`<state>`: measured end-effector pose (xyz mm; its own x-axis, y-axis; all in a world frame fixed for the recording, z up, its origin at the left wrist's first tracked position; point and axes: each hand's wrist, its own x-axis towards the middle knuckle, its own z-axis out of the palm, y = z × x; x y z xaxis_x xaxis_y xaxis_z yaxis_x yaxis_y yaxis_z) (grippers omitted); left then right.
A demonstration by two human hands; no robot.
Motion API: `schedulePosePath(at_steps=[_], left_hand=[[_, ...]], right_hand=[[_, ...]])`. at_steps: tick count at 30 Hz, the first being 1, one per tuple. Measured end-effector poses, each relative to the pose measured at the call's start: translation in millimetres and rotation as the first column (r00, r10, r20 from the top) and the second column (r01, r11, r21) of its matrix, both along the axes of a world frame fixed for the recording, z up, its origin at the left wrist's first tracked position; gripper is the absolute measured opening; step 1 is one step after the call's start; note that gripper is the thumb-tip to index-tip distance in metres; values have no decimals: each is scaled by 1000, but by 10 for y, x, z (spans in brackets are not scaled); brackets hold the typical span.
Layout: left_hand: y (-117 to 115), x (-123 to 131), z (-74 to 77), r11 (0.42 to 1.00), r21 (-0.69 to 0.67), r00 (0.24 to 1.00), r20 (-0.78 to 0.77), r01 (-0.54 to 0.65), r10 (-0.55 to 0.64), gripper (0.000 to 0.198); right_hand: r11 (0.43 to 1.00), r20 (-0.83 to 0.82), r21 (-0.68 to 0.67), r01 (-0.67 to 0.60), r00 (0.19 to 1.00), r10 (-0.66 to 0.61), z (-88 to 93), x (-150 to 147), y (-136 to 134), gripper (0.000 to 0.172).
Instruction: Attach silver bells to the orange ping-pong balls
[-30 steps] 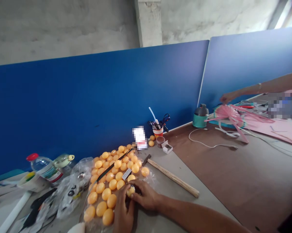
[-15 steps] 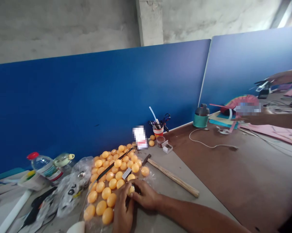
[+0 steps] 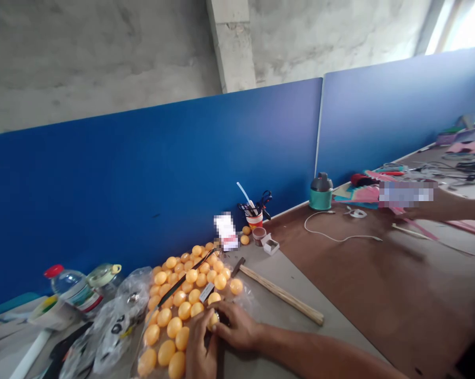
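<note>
Currently, I see both hands low in the head view, pressed together at the near edge of a pile. The left hand (image 3: 200, 350) and the right hand (image 3: 239, 329) meet around one orange ball (image 3: 213, 319). The fingers of both are curled tight on it, so each hand holds the ball. A small dark part shows under the right fingertips; I cannot tell what it is.

The held ball sits just beside the pile of orange balls (image 3: 182, 295), which lies on the grey worktop (image 3: 288, 271). A black strip (image 3: 182, 282) lies diagonally across the pile. A hammer (image 3: 280, 295) with a wooden handle rests flat just right of the pile, its head toward the blue partition (image 3: 162, 173).

To the left of the pile lie crumpled plastic bags (image 3: 115, 321) and a water bottle (image 3: 73, 287) with a red cap, on its side. Against the partition stands a paper cup (image 3: 255, 219) holding pens and scissors. Farther right stand a teal container (image 3: 320, 192) and a white cable (image 3: 336, 237). A co-worker's arm (image 3: 456, 209) reaches in from the right edge, well apart from my hands.
</note>
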<state>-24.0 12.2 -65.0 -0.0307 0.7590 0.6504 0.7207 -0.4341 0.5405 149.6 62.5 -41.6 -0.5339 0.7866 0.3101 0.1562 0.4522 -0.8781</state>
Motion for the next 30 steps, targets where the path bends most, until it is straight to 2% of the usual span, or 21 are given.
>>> schedulePosePath(at_steps=[6, 14, 21, 25, 30], left_hand=[[21, -65, -59, 999, -14, 999, -11, 38, -38, 29], [34, -61, -8, 999, -20, 999, 5, 47, -47, 29], [30, 115, -108, 999, 45, 973, 229, -17, 6, 30], [36, 106, -156, 998, 60, 985, 171, 24, -34, 28], [57, 115, -210, 996, 94, 970, 241, 8, -30, 30]], right_hand=[[1000, 7, -11, -4, 1000, 4, -5, 3, -7, 43], [1000, 14, -14, 12, 1000, -11, 2, -1, -11, 42], [999, 21, -33, 10, 1000, -9, 24, -2, -10, 47], [1000, -5, -20, 8, 1000, -8, 42, -1, -15, 44], [998, 37, -62, 1, 999, 1, 85, 0, -24, 38]])
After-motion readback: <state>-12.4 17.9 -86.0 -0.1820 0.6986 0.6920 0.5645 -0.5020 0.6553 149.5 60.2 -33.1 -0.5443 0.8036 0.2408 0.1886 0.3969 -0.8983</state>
